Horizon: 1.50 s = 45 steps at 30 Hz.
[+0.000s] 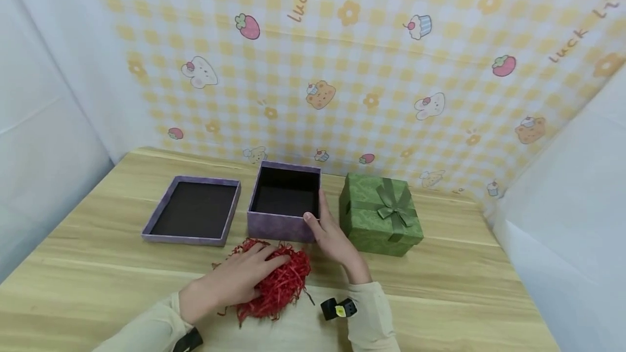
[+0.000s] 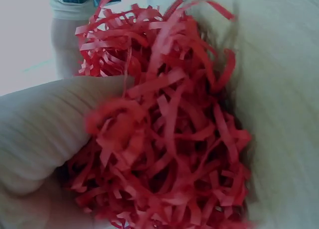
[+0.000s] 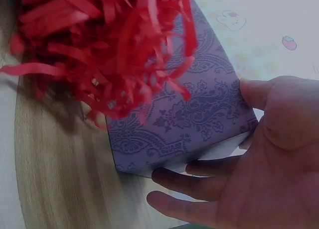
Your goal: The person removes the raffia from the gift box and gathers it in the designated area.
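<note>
A heap of red shredded paper (image 1: 286, 281) lies on the table just in front of the purple box. My left hand (image 1: 239, 276) grips it from above, its fingers over the top and the thumb sunk into the strands (image 2: 169, 124). The open purple gift box (image 1: 281, 226) has a dark inside with nothing visible in it. At its front right corner my right hand (image 1: 332, 232) holds it, thumb at the front rim and fingers along the right side. In the right wrist view the box's patterned wall (image 3: 199, 104) shows behind the red strands.
Left of the box lies its purple lid (image 1: 193, 211), inside up. A closed green gift box (image 1: 381, 213) with a ribbon bow stands to the right. Behind the wooden table (image 1: 455, 287) hangs a yellow checked cloth (image 1: 342, 58).
</note>
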Each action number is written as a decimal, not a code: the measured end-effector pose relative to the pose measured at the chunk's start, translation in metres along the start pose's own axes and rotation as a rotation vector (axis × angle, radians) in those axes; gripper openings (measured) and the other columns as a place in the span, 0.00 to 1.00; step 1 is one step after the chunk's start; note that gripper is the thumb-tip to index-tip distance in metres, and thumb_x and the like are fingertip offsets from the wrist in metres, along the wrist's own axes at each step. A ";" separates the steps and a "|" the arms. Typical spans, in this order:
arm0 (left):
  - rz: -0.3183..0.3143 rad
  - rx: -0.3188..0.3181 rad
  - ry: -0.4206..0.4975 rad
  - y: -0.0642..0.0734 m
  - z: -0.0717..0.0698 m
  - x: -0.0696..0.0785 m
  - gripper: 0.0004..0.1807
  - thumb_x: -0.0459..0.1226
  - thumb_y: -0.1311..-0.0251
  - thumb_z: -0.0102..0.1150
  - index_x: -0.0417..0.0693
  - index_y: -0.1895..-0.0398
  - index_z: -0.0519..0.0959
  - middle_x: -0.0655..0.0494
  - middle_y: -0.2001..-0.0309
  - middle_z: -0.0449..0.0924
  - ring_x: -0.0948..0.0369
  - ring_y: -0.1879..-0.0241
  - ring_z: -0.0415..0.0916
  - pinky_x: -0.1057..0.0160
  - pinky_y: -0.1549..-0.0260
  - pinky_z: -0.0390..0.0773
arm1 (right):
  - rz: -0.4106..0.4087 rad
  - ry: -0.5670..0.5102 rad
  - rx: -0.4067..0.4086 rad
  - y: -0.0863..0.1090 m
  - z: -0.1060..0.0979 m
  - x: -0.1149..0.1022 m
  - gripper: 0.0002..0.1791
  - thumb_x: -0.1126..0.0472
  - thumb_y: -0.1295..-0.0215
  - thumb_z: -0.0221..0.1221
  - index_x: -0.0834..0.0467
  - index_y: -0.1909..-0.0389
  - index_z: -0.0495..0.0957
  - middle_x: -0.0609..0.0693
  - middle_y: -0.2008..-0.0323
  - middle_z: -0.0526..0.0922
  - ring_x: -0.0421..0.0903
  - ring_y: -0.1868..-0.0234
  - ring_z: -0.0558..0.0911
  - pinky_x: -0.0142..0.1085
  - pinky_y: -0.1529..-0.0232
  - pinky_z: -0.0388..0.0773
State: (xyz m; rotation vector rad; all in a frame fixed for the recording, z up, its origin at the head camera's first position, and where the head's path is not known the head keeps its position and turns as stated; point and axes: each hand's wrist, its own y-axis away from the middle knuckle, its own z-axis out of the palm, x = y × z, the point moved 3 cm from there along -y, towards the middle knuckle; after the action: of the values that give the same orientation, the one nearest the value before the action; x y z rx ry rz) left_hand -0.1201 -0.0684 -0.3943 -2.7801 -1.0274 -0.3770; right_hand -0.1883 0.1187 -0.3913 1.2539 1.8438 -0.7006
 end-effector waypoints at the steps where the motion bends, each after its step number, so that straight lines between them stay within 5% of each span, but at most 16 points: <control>1: -0.003 -0.006 0.011 0.000 0.000 -0.001 0.41 0.33 0.59 0.73 0.49 0.37 0.67 0.46 0.42 0.69 0.47 0.45 0.67 0.47 0.57 0.75 | 0.005 -0.001 0.000 0.000 0.000 0.000 0.39 0.48 0.26 0.40 0.55 0.28 0.27 0.58 0.28 0.34 0.53 0.30 0.42 0.48 0.34 0.45; 7: -0.002 -0.025 0.088 0.000 -0.004 -0.001 0.45 0.38 0.54 0.71 0.51 0.31 0.60 0.42 0.37 0.63 0.42 0.38 0.58 0.38 0.48 0.64 | 0.016 -0.004 0.007 0.001 -0.002 0.001 0.39 0.48 0.26 0.41 0.55 0.28 0.28 0.58 0.28 0.34 0.54 0.30 0.43 0.50 0.34 0.46; 13: -0.038 -0.008 0.137 0.004 -0.013 -0.001 0.45 0.43 0.53 0.71 0.55 0.31 0.60 0.41 0.34 0.59 0.41 0.36 0.54 0.28 0.49 0.54 | -0.002 -0.010 0.009 0.001 0.001 0.000 0.39 0.49 0.26 0.41 0.55 0.27 0.28 0.58 0.28 0.35 0.55 0.30 0.43 0.50 0.34 0.45; 24: -0.016 0.033 0.181 0.017 -0.025 0.004 0.40 0.46 0.47 0.65 0.56 0.30 0.60 0.42 0.34 0.60 0.41 0.36 0.55 0.29 0.49 0.53 | 0.053 0.038 0.022 0.007 0.000 -0.006 0.39 0.42 0.28 0.39 0.50 0.27 0.28 0.58 0.29 0.43 0.56 0.31 0.52 0.51 0.36 0.52; 29: -0.013 0.174 0.092 0.015 -0.033 0.009 0.27 0.46 0.39 0.57 0.51 0.36 0.70 0.45 0.41 0.70 0.48 0.42 0.66 0.38 0.49 0.65 | 0.073 0.064 -0.015 0.025 -0.021 -0.023 0.39 0.38 0.29 0.37 0.51 0.27 0.35 0.62 0.32 0.55 0.59 0.37 0.65 0.53 0.41 0.62; 35: -0.024 0.449 -0.039 0.012 -0.042 0.014 0.05 0.38 0.43 0.62 0.51 0.64 0.83 0.63 0.65 0.79 0.65 0.65 0.75 0.61 0.66 0.77 | 0.037 0.040 -0.042 0.058 -0.056 -0.035 0.32 0.42 0.29 0.41 0.51 0.29 0.53 0.55 0.38 0.68 0.52 0.42 0.72 0.50 0.45 0.67; 39: -0.020 0.543 0.030 0.005 -0.046 0.022 0.03 0.34 0.43 0.62 0.53 0.70 0.81 0.69 0.71 0.76 0.72 0.72 0.70 0.70 0.74 0.74 | 0.018 0.053 0.028 0.080 -0.088 -0.032 0.29 0.44 0.29 0.44 0.51 0.31 0.58 0.53 0.42 0.73 0.49 0.44 0.74 0.49 0.45 0.68; 45: -0.053 0.574 0.175 -0.015 -0.051 0.040 0.06 0.38 0.35 0.54 0.55 0.69 0.80 0.70 0.70 0.77 0.70 0.67 0.73 0.67 0.69 0.76 | 0.048 0.100 0.140 0.105 -0.132 -0.012 0.27 0.49 0.28 0.45 0.57 0.33 0.60 0.58 0.46 0.76 0.52 0.47 0.76 0.52 0.47 0.69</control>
State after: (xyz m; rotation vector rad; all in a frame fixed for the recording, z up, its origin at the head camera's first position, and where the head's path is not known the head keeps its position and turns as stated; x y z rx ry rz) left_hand -0.1097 -0.0440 -0.3336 -2.1747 -0.9801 -0.2706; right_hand -0.1268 0.2540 -0.3109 1.4422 1.8643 -0.7645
